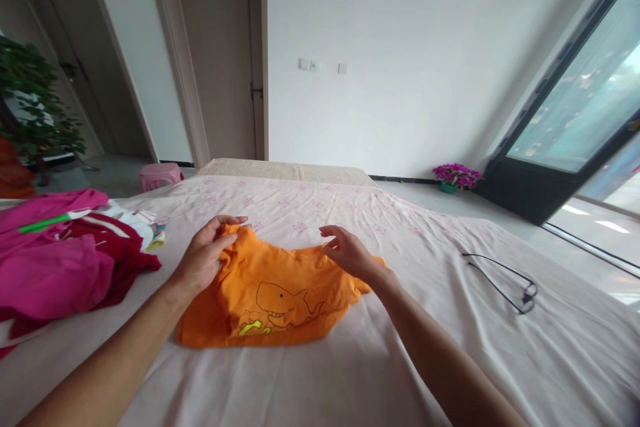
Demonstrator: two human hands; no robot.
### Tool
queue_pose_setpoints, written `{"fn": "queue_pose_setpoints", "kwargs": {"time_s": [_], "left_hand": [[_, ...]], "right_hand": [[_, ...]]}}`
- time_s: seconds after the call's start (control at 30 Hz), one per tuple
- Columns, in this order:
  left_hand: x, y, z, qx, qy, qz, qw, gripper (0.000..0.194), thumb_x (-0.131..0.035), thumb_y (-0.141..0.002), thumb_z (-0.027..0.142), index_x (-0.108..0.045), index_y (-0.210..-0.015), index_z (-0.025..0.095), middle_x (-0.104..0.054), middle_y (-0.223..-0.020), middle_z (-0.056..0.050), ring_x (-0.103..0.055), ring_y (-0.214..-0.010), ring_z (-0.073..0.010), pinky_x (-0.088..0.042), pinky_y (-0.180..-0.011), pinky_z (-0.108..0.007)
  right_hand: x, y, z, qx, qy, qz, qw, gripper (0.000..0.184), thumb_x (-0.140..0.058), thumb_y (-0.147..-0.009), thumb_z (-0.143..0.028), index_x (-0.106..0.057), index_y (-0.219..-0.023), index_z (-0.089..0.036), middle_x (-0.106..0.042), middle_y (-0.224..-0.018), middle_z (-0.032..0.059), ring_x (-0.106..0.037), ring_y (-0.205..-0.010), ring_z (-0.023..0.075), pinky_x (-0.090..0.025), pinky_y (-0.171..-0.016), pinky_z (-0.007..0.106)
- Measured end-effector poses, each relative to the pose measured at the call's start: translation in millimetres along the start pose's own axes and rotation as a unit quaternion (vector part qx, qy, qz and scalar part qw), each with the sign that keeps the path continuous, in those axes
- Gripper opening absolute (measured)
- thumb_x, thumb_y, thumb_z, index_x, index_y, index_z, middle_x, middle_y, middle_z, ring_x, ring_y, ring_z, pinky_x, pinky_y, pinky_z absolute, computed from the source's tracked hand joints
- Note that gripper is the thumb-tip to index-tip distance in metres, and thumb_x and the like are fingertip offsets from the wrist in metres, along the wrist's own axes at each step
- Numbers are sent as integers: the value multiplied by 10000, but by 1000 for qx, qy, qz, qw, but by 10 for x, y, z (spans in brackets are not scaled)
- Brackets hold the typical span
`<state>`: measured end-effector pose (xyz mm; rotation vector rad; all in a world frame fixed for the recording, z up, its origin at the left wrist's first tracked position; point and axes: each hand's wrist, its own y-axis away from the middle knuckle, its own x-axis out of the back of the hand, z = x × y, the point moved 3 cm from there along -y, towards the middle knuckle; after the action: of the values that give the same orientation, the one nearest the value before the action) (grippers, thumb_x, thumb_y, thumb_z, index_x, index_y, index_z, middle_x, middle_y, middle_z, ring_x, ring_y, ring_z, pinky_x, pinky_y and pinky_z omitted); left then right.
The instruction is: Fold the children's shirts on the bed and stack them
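Observation:
An orange T-shirt (pixel 290 273) with a shark outline and some yellow print lies bunched on the bed, its lower part folded under. My left hand (pixel 207 250) pinches the shirt's upper left corner, thumb on top and fingers behind. Over the upper right edge of the shirt, beside the neckline, my right hand (pixel 353 253) hovers or rests lightly with thumb and fingers apart. Whether its lower fingers touch the cloth I cannot tell.
Pink, red and white clothes (pixel 65 253) are heaped at the left. Black-framed glasses (pixel 520 287) lie on the pale floral sheet (pixel 425 360) at the right. Beyond the bed stand a pink stool (pixel 161 175) and a pot of purple flowers (pixel 456 175).

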<state>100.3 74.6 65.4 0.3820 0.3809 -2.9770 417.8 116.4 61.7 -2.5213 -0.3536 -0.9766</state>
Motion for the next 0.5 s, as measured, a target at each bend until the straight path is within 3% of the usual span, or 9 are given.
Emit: {"fn": "queue_pose_setpoints", "kwargs": {"time_s": [0.1, 0.13, 0.23, 0.3, 0.4, 0.5], "left_hand": [[-496, 0, 210, -27, 20, -87, 996, 213, -718, -766, 226, -595, -939, 215, -660, -1237, -48, -662, -1111, -216, -538, -949, -377], [-624, 0, 253, -31, 22, -118, 992, 216, -716, -781, 238, -605, -966, 219, -655, -1247, -53, -650, -1138, -225, -532, -963, -381], [-758, -24, 265, -24, 14, -178, 984, 346, -711, -818, 327, -608, -1135, 236, -624, -1307, -82, -604, -1222, -266, -517, -990, -411], [-585, -79, 166, -14, -14, -158, 987, 440, -649, -861, 451, -579, -1239, 236, -607, -1339, -104, -593, -1236, -276, -503, -1006, -431], [-65, -161, -115, -2, -162, -96, 982, 552, -506, -885, 627, -610, -1228, 208, -609, -1343, -128, -581, -1239, -282, -461, -1047, -445], [404, -166, -459, 10, -391, -116, 913, 569, -586, -804, 644, -670, -1144, 196, -660, -1255, -121, -573, -1225, -306, -432, -1068, -445]], "right_hand": [[-304, -205, -342, 17, -130, -76, 988, 752, -733, -741, -272, -434, -1431, -279, -634, -1143, 38, -600, -705, 97, -497, -630, 241], [-396, -257, -438, 31, -161, -105, 981, 719, -762, -717, -293, -485, -1379, -263, -646, -1003, 2, -576, -660, 89, -477, -593, 223], [-556, -341, -589, 39, -234, -153, 959, 251, -708, -765, -346, -637, -944, -185, -522, -624, -75, -479, -513, 68, -391, -481, 187], [-497, -360, -548, 10, -284, -88, 955, 200, -644, -806, -365, -574, -751, -186, -452, -518, -88, -420, -435, 61, -339, -425, 182], [-208, -344, -341, -20, -374, 106, 921, 244, -601, -827, -405, -526, -715, -202, -489, -499, -82, -428, -399, 64, -332, -403, 181], [76, -309, -125, -22, -419, 231, 878, 281, -621, -813, -448, -539, -713, -198, -586, -568, -47, -507, -433, 75, -377, -420, 183]]}}
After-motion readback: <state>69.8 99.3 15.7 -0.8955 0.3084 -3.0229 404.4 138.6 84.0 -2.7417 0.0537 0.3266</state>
